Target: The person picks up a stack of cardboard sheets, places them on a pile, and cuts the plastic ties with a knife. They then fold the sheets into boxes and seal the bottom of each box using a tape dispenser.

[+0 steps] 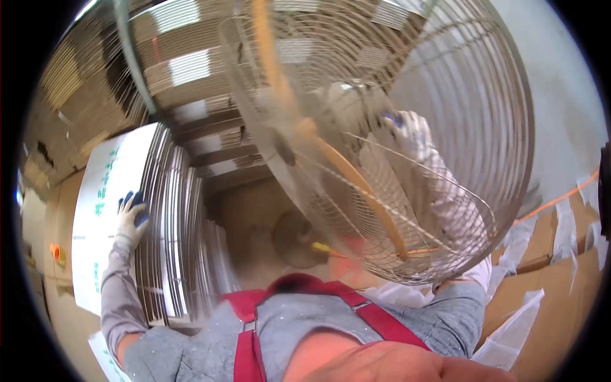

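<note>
My left hand [132,216], in a white glove with blue fingertips, lies against the top sheet of a stack of flattened white cartons [105,184] with green print. Its fingers are stretched and spread near the stack's edge. A large fan [471,70] with a round wire cage fills the upper right, tilted and smeared by motion. My right hand [410,134], gloved too, is closed at the fan's motor housing [356,105]. Cage wires pass in front of my right forearm. The exact grip is blurred. An orange-tan curved strip [356,181] crosses the cage.
Bundles of flattened brown cardboard [197,92] are stacked at the back behind a grey post [135,63]. Brown cartons with torn white film [547,280] lie at the right. A round base [294,239] stands on the floor ahead. An orange tape roll [57,254] is at the far left.
</note>
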`<state>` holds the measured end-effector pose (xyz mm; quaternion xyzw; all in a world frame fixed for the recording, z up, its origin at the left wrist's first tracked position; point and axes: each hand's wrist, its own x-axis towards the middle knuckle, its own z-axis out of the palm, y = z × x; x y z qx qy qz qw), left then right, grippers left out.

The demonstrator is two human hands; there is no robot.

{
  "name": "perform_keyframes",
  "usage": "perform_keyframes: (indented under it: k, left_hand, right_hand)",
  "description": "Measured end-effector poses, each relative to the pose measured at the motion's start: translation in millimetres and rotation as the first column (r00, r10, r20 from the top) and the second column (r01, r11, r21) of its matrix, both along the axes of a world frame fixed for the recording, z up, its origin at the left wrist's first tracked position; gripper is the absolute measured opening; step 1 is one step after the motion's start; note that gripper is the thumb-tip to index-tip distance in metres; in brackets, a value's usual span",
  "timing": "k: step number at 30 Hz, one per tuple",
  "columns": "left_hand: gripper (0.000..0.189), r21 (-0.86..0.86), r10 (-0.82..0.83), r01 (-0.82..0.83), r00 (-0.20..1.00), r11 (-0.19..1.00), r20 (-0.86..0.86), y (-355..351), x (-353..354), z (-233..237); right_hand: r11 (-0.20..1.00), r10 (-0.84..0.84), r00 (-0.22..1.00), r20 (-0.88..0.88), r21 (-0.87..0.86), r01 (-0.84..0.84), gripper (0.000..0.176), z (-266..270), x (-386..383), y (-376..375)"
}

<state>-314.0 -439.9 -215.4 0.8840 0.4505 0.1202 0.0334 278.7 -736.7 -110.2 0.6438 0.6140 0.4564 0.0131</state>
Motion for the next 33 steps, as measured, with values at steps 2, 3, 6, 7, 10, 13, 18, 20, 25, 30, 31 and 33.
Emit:
perform_keyframes:
  k: [2, 3, 6, 7, 10, 13, 18, 20, 25, 30, 31, 33]
  left_hand:
    - [0.037, 0.036, -0.077, 0.076, 0.997, 0.996, 0.022, 5.0, -3.8, -2.9]
    - [0.037, 0.032, -0.088, 0.087, 0.996, 0.996, 0.015, 6.6, -4.0, -3.4]
    - [0.037, 0.050, -0.135, 0.134, 0.990, 0.990, 0.030, 13.6, -7.7, -11.0]
    - [0.036, 0.054, -0.137, 0.136, 0.990, 0.989, 0.029, 12.2, -5.5, -8.9]
    - [0.038, -0.022, -0.118, 0.121, 0.986, 0.992, 0.116, 2.8, -0.2, -7.7]
    - [0.042, -0.092, -0.264, 0.279, 0.952, 0.956, 0.154, -6.5, -28.5, -12.5]
    - [0.042, -0.179, -0.578, 0.634, 0.766, 0.752, 0.283, -138.8, -142.8, 18.7]
    - [0.039, -0.230, -0.494, 0.607, 0.771, 0.761, 0.402, -193.9, -195.8, 29.6]
    - [0.044, -0.581, 0.431, 0.270, 0.454, 0.767, 0.780, -319.0, -296.5, -19.8]
    - [0.043, -0.804, 0.919, -0.486, -0.004, 0.343, 0.395, -469.7, -290.9, -122.2]
    - [0.043, -0.812, 0.931, -0.515, -0.067, 0.276, 0.359, -506.9, -288.1, -131.8]
    - [0.042, -0.926, 0.999, -0.376, 0.042, 0.040, 0.026, -566.8, -288.4, -156.5]
  right_hand:
    - [0.995, 0.059, 0.996, 0.069, 0.079, -0.065, 0.033, 5.0, 1.1, -27.8]
    - [0.981, 0.097, 0.987, 0.132, 0.153, -0.117, 0.035, 3.1, 4.9, -45.8]
    - [0.864, 0.325, 0.340, -0.883, 0.423, 0.272, 0.040, -11.2, 14.9, -95.4]
    - [0.795, 0.318, 0.480, -0.817, 0.506, 0.335, 0.039, -28.4, 11.9, -113.0]
    - [0.682, 0.152, 0.563, -0.812, 0.499, 0.535, 0.036, -130.6, -24.0, -177.9]
    - [0.700, -0.159, 0.362, -0.919, 0.153, 0.697, 0.033, -279.8, -84.7, -218.6]
    - [0.542, -0.829, 0.331, -0.450, -0.793, 0.279, 0.029, -400.8, -223.4, -182.0]
    - [0.919, -0.331, -0.331, -0.884, -0.222, -0.327, 0.011, -385.8, -290.3, -108.0]
    - [0.769, -0.433, -0.411, -0.802, -0.091, -0.633, 0.013, -413.5, -338.3, 27.1]
    - [-0.064, -0.271, 0.637, -0.722, -0.647, -0.760, 0.021, -362.7, -423.2, 77.6]
    - [-0.085, -0.482, 0.480, -0.733, -0.506, -0.858, 0.026, -394.8, -398.1, 57.0]
    - [-0.057, -0.665, 0.374, -0.646, -0.455, -0.889, 0.031, -442.1, -372.9, 48.6]
